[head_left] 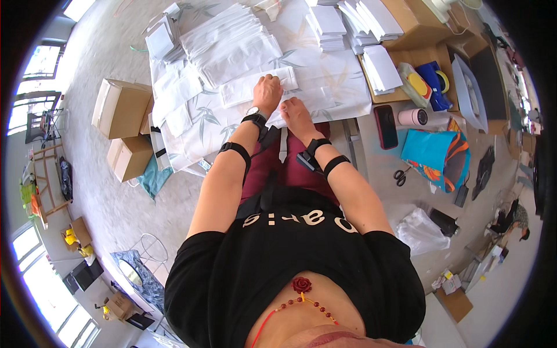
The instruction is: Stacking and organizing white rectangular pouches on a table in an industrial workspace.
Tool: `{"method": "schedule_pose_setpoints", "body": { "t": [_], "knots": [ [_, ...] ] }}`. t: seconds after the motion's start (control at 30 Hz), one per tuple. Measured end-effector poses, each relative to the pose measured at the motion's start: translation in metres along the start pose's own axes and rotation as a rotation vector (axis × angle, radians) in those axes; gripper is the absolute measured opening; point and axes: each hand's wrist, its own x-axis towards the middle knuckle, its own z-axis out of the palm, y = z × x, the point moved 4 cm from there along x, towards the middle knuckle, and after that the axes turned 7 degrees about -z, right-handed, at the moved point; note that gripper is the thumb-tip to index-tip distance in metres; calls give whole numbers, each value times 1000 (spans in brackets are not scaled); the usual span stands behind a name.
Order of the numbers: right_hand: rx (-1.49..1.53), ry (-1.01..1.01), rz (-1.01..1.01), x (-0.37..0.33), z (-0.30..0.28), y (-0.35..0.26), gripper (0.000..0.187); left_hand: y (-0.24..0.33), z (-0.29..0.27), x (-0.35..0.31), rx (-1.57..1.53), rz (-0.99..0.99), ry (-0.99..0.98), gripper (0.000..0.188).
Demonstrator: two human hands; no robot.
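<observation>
A flat white packet in thin plastic lies across the patterned tablecloth in front of me. My left hand, with a watch at the wrist, rests on it with bent fingers closed at its near edge. Just right of it and nearer to me, my right hand has its fingers drawn together; what they pinch is hidden. Beside the right hand lies a clear, flat plastic bag. Beyond the packet spreads a large pile of white plastic bags.
Stacks of folded white paper stand at the far right of the table. Cardboard boxes sit on the left. At right are a phone, a pink cup, scissors, a blue bag and a tape dispenser.
</observation>
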Motion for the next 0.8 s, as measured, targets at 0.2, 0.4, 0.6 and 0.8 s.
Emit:
{"method": "schedule_pose_setpoints", "body": {
  "t": [0.2, 0.4, 0.6, 0.8],
  "knots": [
    [17, 15, -1, -2, -2, 4, 10, -3, 10, 8, -7, -11, 46, 14],
    [22, 18, -10, -1, -3, 2, 12, -15, 11, 11, -126, -3, 136, 12],
    [14, 8, 6, -2, -5, 3, 13, -43, 3, 16, -523, -342, 5, 21],
    [48, -17, 18, 0, -4, -5, 14, -91, -27, 1, -1202, -549, -21, 20]
  ]
}}
